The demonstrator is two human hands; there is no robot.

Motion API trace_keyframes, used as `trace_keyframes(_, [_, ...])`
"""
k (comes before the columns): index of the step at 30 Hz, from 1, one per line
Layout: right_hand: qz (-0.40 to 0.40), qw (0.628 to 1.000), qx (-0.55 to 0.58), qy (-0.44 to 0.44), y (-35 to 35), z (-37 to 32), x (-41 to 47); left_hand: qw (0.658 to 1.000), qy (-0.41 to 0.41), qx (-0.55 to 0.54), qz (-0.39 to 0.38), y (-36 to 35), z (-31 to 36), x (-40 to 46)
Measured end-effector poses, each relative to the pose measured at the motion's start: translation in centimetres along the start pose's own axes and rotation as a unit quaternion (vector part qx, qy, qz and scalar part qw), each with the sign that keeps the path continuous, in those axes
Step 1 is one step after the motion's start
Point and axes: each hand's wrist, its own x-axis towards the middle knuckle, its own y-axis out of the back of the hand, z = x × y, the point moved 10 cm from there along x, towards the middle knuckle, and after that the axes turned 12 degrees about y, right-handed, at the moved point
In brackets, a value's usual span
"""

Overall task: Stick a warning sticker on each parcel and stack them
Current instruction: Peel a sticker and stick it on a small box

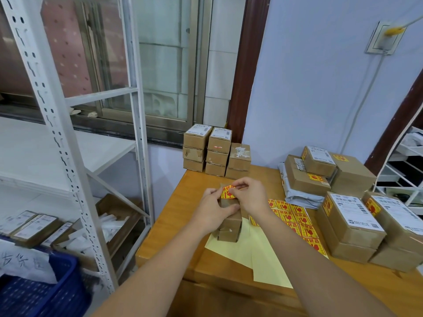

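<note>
Pressing a thin, floppy warning sticker (pixel 229 192) by its edges onto a light, stiff cardboard parcel (pixel 229 224) mid-tabletop (pixel 174 216), the right hand (pixel 249 197) pinches the label while the left hand (pixel 211 210) grips the box.

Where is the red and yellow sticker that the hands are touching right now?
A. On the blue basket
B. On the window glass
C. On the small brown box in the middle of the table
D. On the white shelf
C: the left hand grips the small brown box on the table, while the right hand pinches the sticker at the box's far end.
</note>
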Motion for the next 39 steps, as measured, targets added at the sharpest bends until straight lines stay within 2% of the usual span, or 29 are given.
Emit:
trace_keyframes(8, [0.045,0.999,0.006,0.008,1.1,0.0,0.0,1.0,0.004,-0.001,0.0,-0.1,-0.2,0.2])
trace_keyframes(24, [0.006,1.0,-0.004,-0.026,0.3,0.3,-0.3,1.0,0.013,0.002,-0.006,-0.2,-0.4,0.3])
trace_keyframes(27, [0.014,0.999,0.01,-0.033,0.4,0.4,-0.1,1.0,0.011,-0.008,-0.009,-0.3,-0.3,0.3])
trace_keyframes(32, [0.07,0.995,0.054,-0.054,0.7,1.0,0.2,1.0,0.018,-0.02,-0.01,-0.3,-0.5,0.5])
trace_keyframes(39, [0.042,0.996,0.048,-0.063,-0.3,1.8,1.4,0.999,0.019,-0.041,-0.009,-0.3,-0.7,0.5])
